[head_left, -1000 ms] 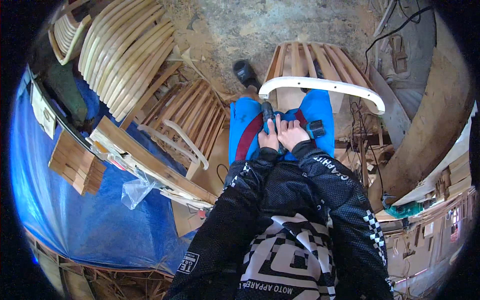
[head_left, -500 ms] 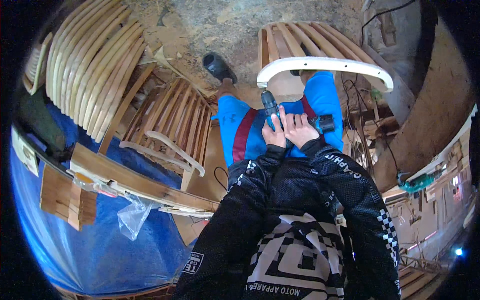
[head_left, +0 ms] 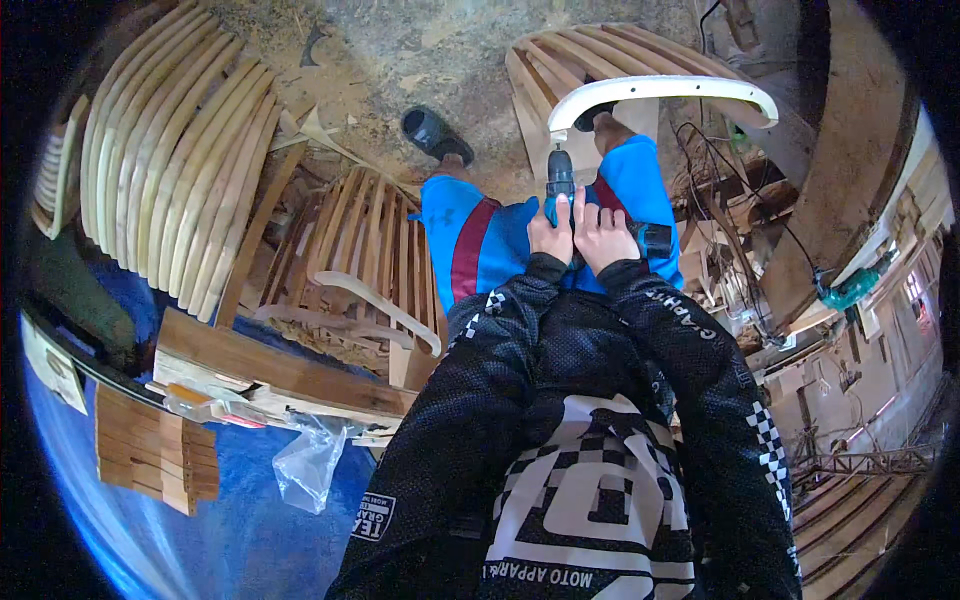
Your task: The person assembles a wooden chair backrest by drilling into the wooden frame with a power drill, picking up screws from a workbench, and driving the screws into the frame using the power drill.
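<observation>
Both my hands are wrapped around a blue and black cordless drill (head_left: 560, 175) in front of my thighs. My left hand (head_left: 551, 236) closes on the body behind the chuck, and my right hand (head_left: 605, 240) grips beside it, next to the dark battery end. The chuck points away from me. Its tip meets or nearly meets the near left end of a curved pale wooden rail (head_left: 675, 88); I cannot tell if it is in the wood. Small dark holes dot the rail, and it fronts a slatted wooden frame (head_left: 585, 55) standing between and beyond my feet.
A stack of curved wooden pieces (head_left: 165, 150) leans at the far left. Another slatted frame (head_left: 350, 230) stands nearer. Timber (head_left: 270, 365) with a clear plastic bag (head_left: 308, 465) lies over a blue tarp (head_left: 250, 540). Cables (head_left: 725, 170) trail at the right.
The drill has swung to point more straight ahead, moving slightly right. The curved rail's near end appears farther away and to the right. Both hands keep their grip, and the whole view has shifted.
</observation>
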Available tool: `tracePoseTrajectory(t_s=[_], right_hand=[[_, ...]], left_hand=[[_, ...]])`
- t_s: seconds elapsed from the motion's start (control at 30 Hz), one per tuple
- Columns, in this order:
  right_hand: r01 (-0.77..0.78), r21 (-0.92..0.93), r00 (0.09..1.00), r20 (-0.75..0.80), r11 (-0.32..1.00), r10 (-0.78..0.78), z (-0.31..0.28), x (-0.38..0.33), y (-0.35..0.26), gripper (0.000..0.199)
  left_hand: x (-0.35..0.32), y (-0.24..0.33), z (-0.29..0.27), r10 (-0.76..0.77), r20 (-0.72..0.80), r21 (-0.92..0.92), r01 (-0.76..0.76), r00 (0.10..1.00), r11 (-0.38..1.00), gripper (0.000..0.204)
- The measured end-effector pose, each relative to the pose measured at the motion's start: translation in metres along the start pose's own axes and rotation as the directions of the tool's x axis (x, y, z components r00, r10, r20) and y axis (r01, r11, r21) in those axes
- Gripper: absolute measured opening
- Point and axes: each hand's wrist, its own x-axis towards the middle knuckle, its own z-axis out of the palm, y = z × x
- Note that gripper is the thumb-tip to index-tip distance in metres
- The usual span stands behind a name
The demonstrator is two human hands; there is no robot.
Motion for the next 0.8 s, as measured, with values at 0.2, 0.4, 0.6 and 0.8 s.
tracePoseTrajectory(t_s=[0.2,0.4,0.6,0.8], right_hand=[[-0.036,-0.015,0.997,0.07,0.999,0.037,-0.021,0.015,-0.009,0.049],[-0.013,0.091,0.998,0.07,0.996,0.007,-0.025,0.022,0.001,0.049],[0.009,0.2,0.997,0.077,0.98,-0.025,-0.031,0.031,0.017,0.047],[0.056,0.329,0.98,0.16,0.943,-0.114,-0.034,0.037,0.037,0.047]], left_hand=[[0.008,0.017,-0.019,-0.091,0.053,0.048,0.089,0.994,0.995,0.054],[0.012,0.038,-0.028,-0.154,0.027,0.152,0.148,0.988,0.977,0.063],[0.012,0.062,-0.028,-0.277,-0.027,0.262,0.274,0.961,0.925,0.068],[0.01,0.073,-0.02,-0.309,-0.099,0.374,0.323,0.946,0.869,0.08]])
